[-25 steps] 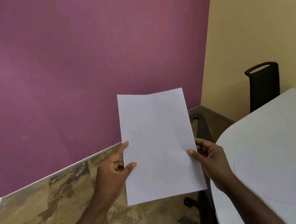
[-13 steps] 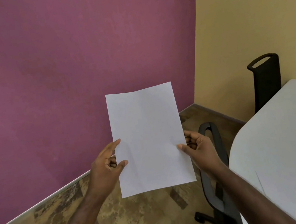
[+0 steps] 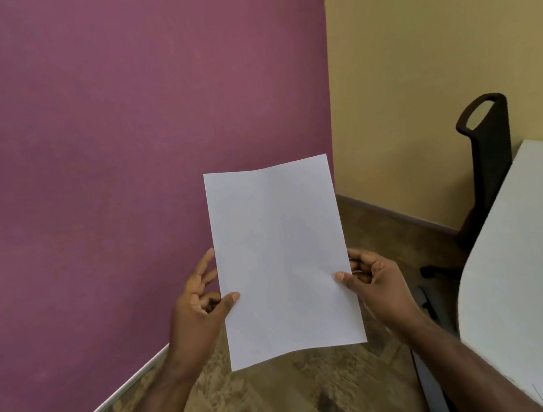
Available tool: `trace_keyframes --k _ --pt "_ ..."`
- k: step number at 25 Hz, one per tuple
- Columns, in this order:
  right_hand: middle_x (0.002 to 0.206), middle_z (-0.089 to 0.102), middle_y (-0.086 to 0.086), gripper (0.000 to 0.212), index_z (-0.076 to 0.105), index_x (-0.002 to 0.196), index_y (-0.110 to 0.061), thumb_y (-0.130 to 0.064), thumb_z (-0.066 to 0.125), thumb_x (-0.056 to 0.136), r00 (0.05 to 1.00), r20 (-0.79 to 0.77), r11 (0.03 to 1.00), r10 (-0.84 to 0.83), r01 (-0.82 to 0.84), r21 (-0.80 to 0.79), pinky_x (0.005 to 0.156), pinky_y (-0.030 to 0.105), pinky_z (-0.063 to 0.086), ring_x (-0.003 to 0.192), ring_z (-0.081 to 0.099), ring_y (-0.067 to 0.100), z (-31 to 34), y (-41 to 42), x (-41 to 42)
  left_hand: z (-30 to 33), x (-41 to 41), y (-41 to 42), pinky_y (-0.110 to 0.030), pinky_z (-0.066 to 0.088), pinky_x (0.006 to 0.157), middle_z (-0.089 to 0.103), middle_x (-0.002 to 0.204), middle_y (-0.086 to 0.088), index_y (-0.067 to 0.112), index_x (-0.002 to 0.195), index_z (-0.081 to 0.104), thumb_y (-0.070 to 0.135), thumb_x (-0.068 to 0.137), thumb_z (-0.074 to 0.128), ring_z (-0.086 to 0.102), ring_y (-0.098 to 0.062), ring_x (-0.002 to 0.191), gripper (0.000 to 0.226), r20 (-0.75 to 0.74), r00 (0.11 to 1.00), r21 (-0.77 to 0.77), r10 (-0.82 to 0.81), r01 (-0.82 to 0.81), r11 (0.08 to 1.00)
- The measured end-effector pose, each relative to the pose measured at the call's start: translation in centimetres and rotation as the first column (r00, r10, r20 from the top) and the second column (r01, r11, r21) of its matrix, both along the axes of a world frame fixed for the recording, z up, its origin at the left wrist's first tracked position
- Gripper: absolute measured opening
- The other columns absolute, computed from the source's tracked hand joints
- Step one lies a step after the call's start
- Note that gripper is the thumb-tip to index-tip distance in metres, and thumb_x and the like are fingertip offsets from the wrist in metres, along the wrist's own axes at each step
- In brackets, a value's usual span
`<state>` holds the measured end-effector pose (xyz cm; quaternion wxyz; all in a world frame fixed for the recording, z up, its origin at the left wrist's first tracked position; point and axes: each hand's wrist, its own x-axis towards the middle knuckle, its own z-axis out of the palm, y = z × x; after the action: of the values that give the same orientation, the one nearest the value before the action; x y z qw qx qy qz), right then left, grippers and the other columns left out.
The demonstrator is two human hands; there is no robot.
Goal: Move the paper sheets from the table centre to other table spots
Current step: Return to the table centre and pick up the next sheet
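— While both hands are up in front of the purple wall [image 3: 111, 151], what do they hold?
— One white paper sheet [image 3: 282, 259], upright, long side vertical, in the air over the floor [image 3: 272, 406] and left of the counter [image 3: 533, 292], not touching it.
— How is it gripped?
— The left hand [image 3: 198, 314] pinches the left edge, thumb on the near face, fingers curled behind, the forefinger stretched up along the edge. The right hand [image 3: 378, 281] pinches the right edge the same way, thumb in front.
— Anything near?
— A black chair [image 3: 489, 156] stands at the yellow wall [image 3: 432, 46], beside the counter's far end. The sheet shows a faint vertical crease.
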<state>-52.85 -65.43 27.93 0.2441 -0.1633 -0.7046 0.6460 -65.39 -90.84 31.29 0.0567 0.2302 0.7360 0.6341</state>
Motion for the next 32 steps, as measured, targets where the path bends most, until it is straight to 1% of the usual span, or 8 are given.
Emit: trace_keyframes --k 2,4,7,11,13,16,24,32 --pt "0.101 0.073 -0.02 0.03 0.065 0.106 -0.036 -0.015 0.069 0.086 0.998 0.003 0.998 -0.058 0.058 0.0 0.068 0.016 0.056 0.091 0.07 0.005 -0.5 1.6 -2.7 -0.4 -4.4 2.6 -0.032 0.059 0.08 0.065 0.123 0.014 0.049 0.134 0.046 0.007 0.082 0.072 0.07 -0.015 0.094 0.071 0.029 0.998 0.023 -0.051 0.051 0.998" --pt "0.101 0.074 -0.016 0.028 0.066 0.106 -0.033 -0.013 0.068 0.086 0.991 0.006 0.991 -0.131 0.131 -0.032 0.068 0.017 0.056 0.09 0.072 0.007 -1.2 3.0 -5.4 -0.9 -8.8 5.4 -0.04 0.056 0.089 0.07 0.118 0.008 0.039 0.129 0.054 0.006 0.084 0.07 0.069 -0.013 0.103 0.059 0.077 0.989 0.049 -0.126 0.122 0.991" --pt "0.099 0.077 -0.009 0.024 0.069 0.104 -0.027 -0.01 0.068 0.087 0.969 0.017 0.961 -0.247 0.247 -0.128 0.064 0.019 0.057 0.087 0.074 0.013 -1.7 4.9 -9.0 -1.5 -15.2 9.5 -0.047 0.051 0.096 0.073 0.111 0.003 0.029 0.118 0.063 0.002 0.084 0.069 0.069 -0.018 0.105 0.044 0.159 0.963 0.099 -0.218 0.205 0.974" --pt "0.097 0.077 -0.012 0.023 0.069 0.103 -0.026 -0.01 0.066 0.088 0.922 0.068 0.908 -0.38 0.386 -0.163 0.063 0.02 0.057 0.087 0.074 0.012 -2.1 8.0 -12.7 -2.3 -21.8 15.7 -0.031 0.056 0.089 0.074 0.107 0.007 0.031 0.111 0.064 0.001 0.081 0.071 0.07 -0.015 0.102 0.043 0.172 0.925 0.074 -0.339 0.331 0.941" --pt "0.1 0.077 -0.009 0.024 0.069 0.106 -0.025 -0.009 0.067 0.087 0.895 0.077 0.88 -0.44 0.446 -0.163 0.067 0.024 0.059 0.088 0.074 0.014 -2.3 10.4 -14.0 -2.8 -24.3 19.6 -0.021 0.056 0.082 0.074 0.107 0.009 0.032 0.109 0.065 0.0 0.08 0.072 0.07 -0.013 0.1 0.044 0.177 0.898 0.077 -0.402 0.395 0.916" --pt "0.105 0.076 -0.003 0.028 0.067 0.113 -0.018 -0.008 0.067 0.087 0.848 0.077 0.834 -0.525 0.531 -0.152 0.076 0.031 0.06 0.092 0.074 0.016 -2.9 15.4 -15.8 -3.9 -27.8 27.1 -0.015 0.054 0.074 0.074 0.106 0.01 0.033 0.11 0.064 0.0 0.079 0.073 0.07 -0.009 0.097 0.046 0.179 0.855 0.064 -0.486 0.483 0.873" --pt "0.11 0.074 -0.001 0.033 0.065 0.119 -0.015 -0.01 0.068 0.086 0.745 0.069 0.735 -0.663 0.666 -0.124 0.087 0.04 0.058 0.097 0.072 0.017 -2.3 33.1 -19.9 -3.8 -33.5 48.8 -0.013 0.054 0.068 0.075 0.104 0.008 0.026 0.114 0.063 -0.008 0.079 0.069 0.071 -0.007 0.091 0.049 0.174 0.781 0.091 -0.6 0.594 0.799" --pt "0.108 0.075 -0.007 0.037 0.063 0.12 -0.019 -0.009 0.069 0.085 0.65 0.028 0.644 -0.759 0.757 -0.114 0.08 0.025 0.059 0.096 0.072 0.011 -0.2 47.5 -24.2 -1.6 -38.8 66.3 -0.012 0.054 0.074 0.073 0.104 0.014 0.026 0.121 0.059 -0.008 0.079 0.068 0.07 -0.004 0.094 0.055 0.123 0.701 0.102 -0.702 0.695 0.712"
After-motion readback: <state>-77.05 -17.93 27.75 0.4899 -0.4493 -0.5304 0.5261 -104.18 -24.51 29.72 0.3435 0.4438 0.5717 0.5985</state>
